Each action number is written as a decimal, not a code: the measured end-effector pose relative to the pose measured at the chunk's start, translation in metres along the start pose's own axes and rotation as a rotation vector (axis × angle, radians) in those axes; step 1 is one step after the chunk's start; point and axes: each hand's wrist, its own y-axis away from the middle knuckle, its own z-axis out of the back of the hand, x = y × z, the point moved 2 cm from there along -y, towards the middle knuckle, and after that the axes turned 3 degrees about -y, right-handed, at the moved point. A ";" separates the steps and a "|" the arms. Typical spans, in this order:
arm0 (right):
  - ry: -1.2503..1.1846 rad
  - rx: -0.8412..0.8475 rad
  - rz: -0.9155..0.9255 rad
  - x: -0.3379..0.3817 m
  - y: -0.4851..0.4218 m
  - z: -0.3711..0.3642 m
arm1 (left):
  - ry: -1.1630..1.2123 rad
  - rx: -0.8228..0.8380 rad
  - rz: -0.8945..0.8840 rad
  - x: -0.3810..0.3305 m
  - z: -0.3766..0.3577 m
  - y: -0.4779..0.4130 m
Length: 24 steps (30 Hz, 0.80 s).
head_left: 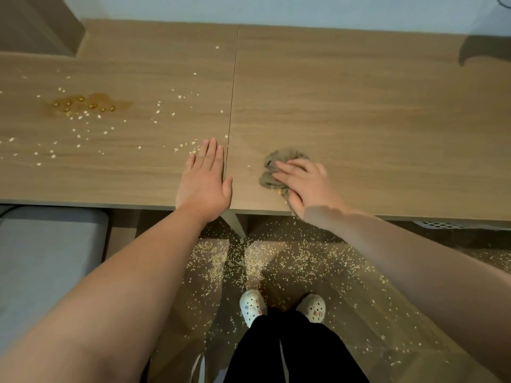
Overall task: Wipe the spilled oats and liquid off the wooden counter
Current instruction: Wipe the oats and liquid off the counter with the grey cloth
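Head view shows the right hand pressed with spread fingers on a crumpled grey cloth, near the front edge of the wooden surface. The left hand lies flat and open beside it, holding nothing. The cloth looks soft and light; it should bunch easily, so a flat palm on top seems the best hold. Dry oats are scattered at the left and will probably roll away. The brown liquid, far left, looks sticky. No writing or brand is readable. Many oats lie on the floor.
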 end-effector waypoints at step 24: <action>0.107 -0.063 -0.131 -0.012 -0.124 0.013 | 0.023 -0.034 -0.014 0.002 -0.001 0.000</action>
